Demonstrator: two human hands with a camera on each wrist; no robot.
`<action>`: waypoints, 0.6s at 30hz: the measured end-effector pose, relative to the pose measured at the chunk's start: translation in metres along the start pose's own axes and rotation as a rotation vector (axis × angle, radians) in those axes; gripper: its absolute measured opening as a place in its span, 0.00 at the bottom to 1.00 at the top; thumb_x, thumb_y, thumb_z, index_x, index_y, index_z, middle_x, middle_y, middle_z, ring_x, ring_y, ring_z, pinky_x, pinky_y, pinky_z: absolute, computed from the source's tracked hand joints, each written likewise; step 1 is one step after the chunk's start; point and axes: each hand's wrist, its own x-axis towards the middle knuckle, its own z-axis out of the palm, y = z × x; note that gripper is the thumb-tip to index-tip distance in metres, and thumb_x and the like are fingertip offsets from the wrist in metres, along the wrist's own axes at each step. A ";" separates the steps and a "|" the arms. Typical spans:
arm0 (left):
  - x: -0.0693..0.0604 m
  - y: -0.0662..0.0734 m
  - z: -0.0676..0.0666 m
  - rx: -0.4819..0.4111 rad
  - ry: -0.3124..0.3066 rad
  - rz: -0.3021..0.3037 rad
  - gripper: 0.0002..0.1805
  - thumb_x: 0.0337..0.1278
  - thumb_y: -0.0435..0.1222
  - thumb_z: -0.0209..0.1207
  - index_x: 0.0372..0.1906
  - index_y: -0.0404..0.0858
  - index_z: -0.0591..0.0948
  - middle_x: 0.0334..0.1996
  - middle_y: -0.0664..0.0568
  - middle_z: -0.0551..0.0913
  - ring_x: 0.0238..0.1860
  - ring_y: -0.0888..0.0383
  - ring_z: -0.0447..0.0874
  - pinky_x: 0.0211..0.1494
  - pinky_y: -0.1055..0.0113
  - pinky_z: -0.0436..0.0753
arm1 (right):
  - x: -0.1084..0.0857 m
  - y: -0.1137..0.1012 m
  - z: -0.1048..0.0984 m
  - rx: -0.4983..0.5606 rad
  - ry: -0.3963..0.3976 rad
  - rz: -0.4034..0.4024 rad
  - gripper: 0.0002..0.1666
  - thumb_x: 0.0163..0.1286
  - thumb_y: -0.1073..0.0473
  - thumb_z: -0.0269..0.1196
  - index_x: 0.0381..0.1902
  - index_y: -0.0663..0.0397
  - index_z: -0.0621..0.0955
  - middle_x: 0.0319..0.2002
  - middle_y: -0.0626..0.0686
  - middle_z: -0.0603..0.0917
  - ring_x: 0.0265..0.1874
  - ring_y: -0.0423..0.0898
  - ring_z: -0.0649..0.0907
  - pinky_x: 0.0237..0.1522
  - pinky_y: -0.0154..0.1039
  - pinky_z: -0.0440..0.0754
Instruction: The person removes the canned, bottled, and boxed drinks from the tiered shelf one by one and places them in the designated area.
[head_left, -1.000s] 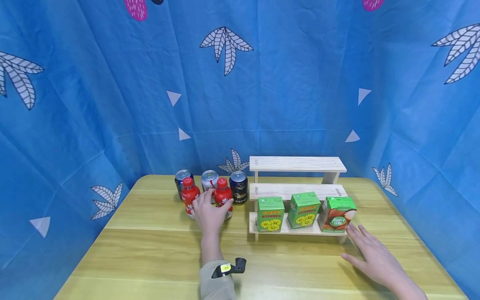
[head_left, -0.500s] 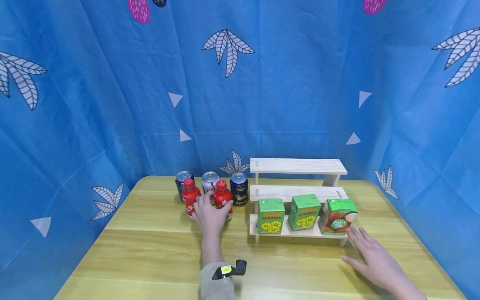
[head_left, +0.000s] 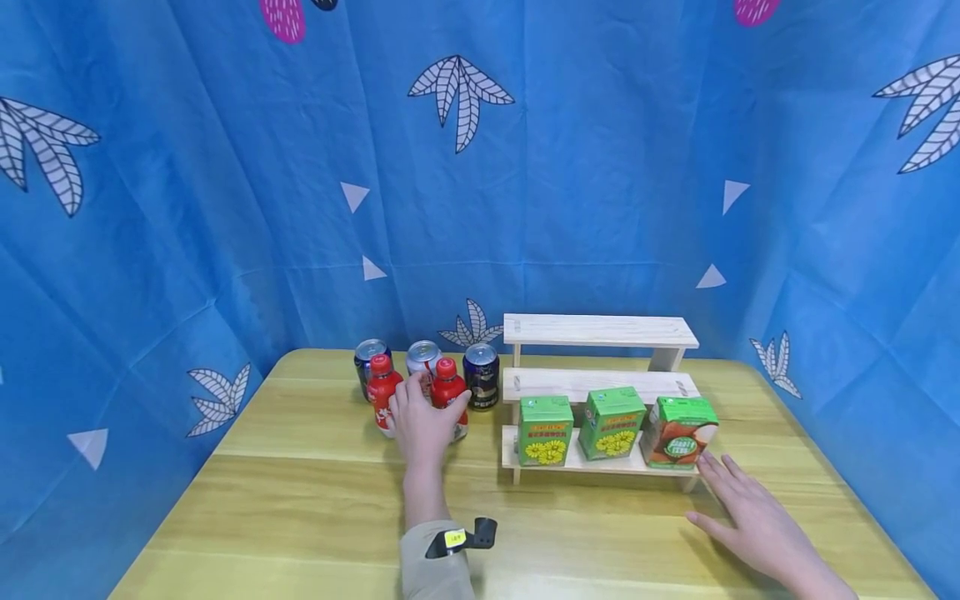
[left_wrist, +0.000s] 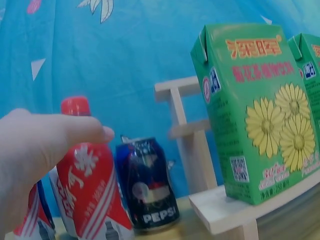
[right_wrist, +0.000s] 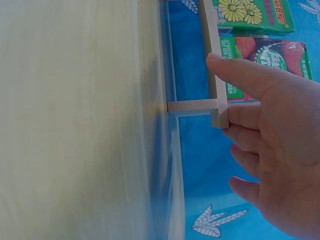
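Observation:
My left hand [head_left: 426,425] is around the right-hand red plastic bottle [head_left: 447,385], fingers on its left and thumb on its right. In the left wrist view the thumb [left_wrist: 82,127] crosses in front of the bottle's neck; the other fingertips are hidden. A second red bottle [head_left: 383,387] stands just left of the hand. My right hand [head_left: 761,521] lies with extended fingers by the right end of a wooden tiered shelf [head_left: 600,330]. In the right wrist view its fingertips meet the lower board [right_wrist: 214,65], close to a brown-and-green drink carton [head_left: 681,437].
Two green drink cartons with yellow flowers, the left one [head_left: 545,433] and the middle one [head_left: 613,425], stand on the bottom tier. Behind the bottles are a blue can [head_left: 367,357], a white can [head_left: 422,354] and a dark Pepsi can [head_left: 482,379]. A blue curtain [head_left: 600,167] surrounds the table [head_left: 300,500].
Both hands, the bottles and the cartons keep their places. Only the head view shifts very slightly.

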 end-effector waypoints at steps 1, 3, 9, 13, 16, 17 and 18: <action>0.000 0.002 -0.002 -0.004 0.007 0.009 0.44 0.40 0.57 0.71 0.63 0.43 0.70 0.56 0.45 0.73 0.61 0.46 0.65 0.63 0.42 0.64 | 0.000 0.000 0.000 0.000 -0.002 0.000 0.48 0.64 0.41 0.64 0.71 0.65 0.63 0.72 0.67 0.62 0.70 0.69 0.61 0.74 0.58 0.46; 0.001 0.005 -0.005 -0.004 0.018 0.029 0.44 0.40 0.57 0.71 0.63 0.44 0.70 0.56 0.45 0.73 0.61 0.47 0.65 0.64 0.42 0.65 | -0.001 0.000 0.000 -0.002 -0.001 -0.001 0.48 0.64 0.41 0.64 0.71 0.65 0.63 0.72 0.67 0.62 0.71 0.69 0.60 0.76 0.53 0.40; 0.006 0.021 -0.017 -0.013 0.050 0.098 0.43 0.40 0.57 0.72 0.63 0.45 0.71 0.57 0.46 0.74 0.61 0.47 0.65 0.64 0.41 0.66 | 0.001 0.001 -0.001 -0.005 0.009 -0.005 0.48 0.63 0.41 0.64 0.71 0.66 0.64 0.71 0.67 0.63 0.71 0.68 0.60 0.73 0.60 0.49; 0.009 0.032 -0.025 -0.031 0.045 0.157 0.40 0.41 0.57 0.71 0.61 0.46 0.72 0.58 0.48 0.74 0.61 0.48 0.65 0.65 0.41 0.65 | 0.001 0.001 -0.001 -0.003 0.013 -0.006 0.48 0.63 0.41 0.64 0.70 0.66 0.64 0.71 0.67 0.64 0.71 0.69 0.61 0.71 0.62 0.53; 0.011 0.039 -0.030 -0.014 0.035 0.200 0.39 0.43 0.58 0.71 0.60 0.48 0.72 0.59 0.50 0.74 0.62 0.49 0.65 0.64 0.41 0.65 | 0.000 0.002 0.000 -0.003 0.016 -0.006 0.48 0.63 0.41 0.64 0.71 0.65 0.64 0.71 0.67 0.64 0.71 0.68 0.61 0.76 0.51 0.40; 0.011 0.041 -0.031 -0.005 0.035 0.217 0.38 0.43 0.57 0.71 0.60 0.48 0.72 0.59 0.50 0.74 0.62 0.49 0.65 0.64 0.41 0.65 | 0.000 0.002 0.000 -0.006 0.019 -0.008 0.48 0.63 0.41 0.64 0.71 0.65 0.64 0.71 0.67 0.64 0.71 0.68 0.61 0.77 0.46 0.36; 0.012 0.042 -0.032 0.004 0.035 0.236 0.38 0.43 0.57 0.71 0.60 0.49 0.72 0.59 0.51 0.74 0.62 0.49 0.65 0.64 0.41 0.65 | 0.000 0.002 0.000 -0.008 0.024 -0.010 0.48 0.64 0.41 0.64 0.71 0.65 0.64 0.71 0.67 0.64 0.71 0.68 0.61 0.76 0.43 0.34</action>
